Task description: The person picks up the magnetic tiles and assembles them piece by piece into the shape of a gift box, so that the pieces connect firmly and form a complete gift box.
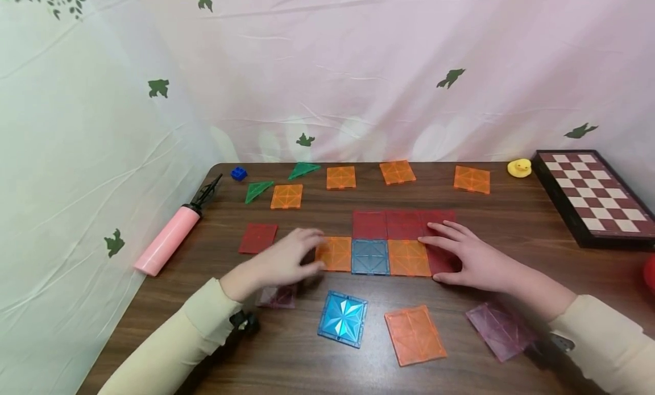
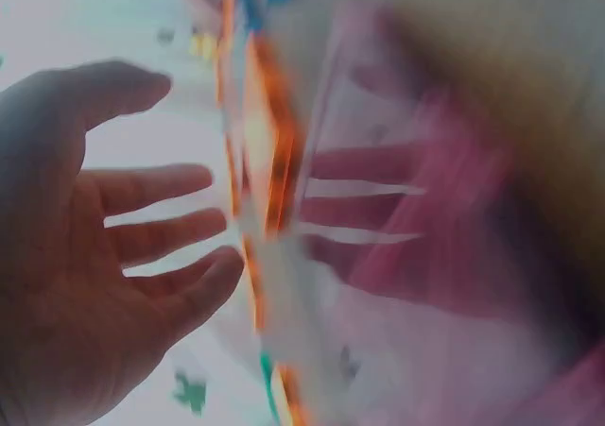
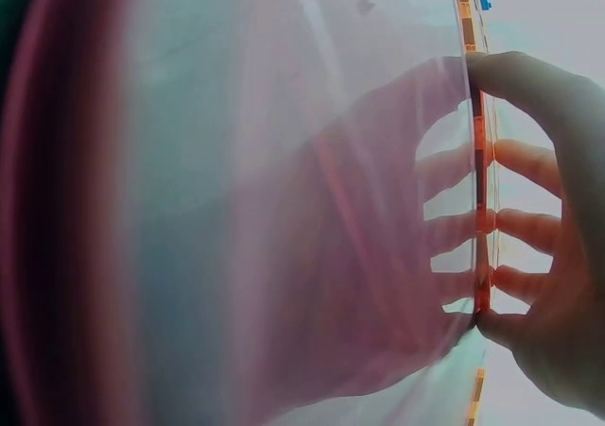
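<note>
Joined tiles [image 1: 389, 241] on the table, between both hands.

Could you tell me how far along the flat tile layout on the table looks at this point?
Done: a joined patch lies flat, with a back row of red tiles and a front row holding a grey-blue tile. In hand: the left hand touches the orange end tile, and the right hand presses flat on the patch's right end. Left: loose pieces include the blue star tile and a red tile.
</note>
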The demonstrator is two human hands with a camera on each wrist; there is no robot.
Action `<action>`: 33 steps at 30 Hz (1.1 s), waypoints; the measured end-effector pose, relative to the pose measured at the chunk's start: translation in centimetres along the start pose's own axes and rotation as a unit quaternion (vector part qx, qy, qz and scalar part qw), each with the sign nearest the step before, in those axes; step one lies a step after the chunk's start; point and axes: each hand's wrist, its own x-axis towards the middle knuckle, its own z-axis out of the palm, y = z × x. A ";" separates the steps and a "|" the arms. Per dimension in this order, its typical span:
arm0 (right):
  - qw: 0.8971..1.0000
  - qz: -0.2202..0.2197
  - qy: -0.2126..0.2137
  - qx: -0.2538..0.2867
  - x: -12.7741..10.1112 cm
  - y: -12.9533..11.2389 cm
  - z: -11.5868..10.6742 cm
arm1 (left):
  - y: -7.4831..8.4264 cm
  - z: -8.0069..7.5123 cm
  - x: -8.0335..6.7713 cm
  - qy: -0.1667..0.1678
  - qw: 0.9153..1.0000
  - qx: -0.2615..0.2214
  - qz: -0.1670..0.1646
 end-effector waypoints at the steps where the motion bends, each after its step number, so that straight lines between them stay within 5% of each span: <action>1: 1.000 0.001 -0.001 -0.002 0.0 0.0 0.0 | -0.6 -0.4 0.2 0.013 1.000 0.004 -0.014; 7: 1.000 -0.002 0.000 -0.024 0.2 0.1 0.0 | -5.1 -2.8 1.4 0.053 0.994 0.012 -0.093; 15: 0.999 0.001 -0.001 -0.037 0.2 0.4 0.1 | -9.1 -3.5 3.3 -0.003 0.988 0.026 -0.151; 20: 0.999 -0.002 0.000 -0.034 0.2 0.5 0.0 | -8.7 -3.3 3.8 -0.020 0.989 0.033 -0.144; 33: 1.000 0.003 -0.007 -0.029 0.3 0.4 -0.1 | -3.7 -1.1 4.5 -0.053 0.997 0.030 -0.045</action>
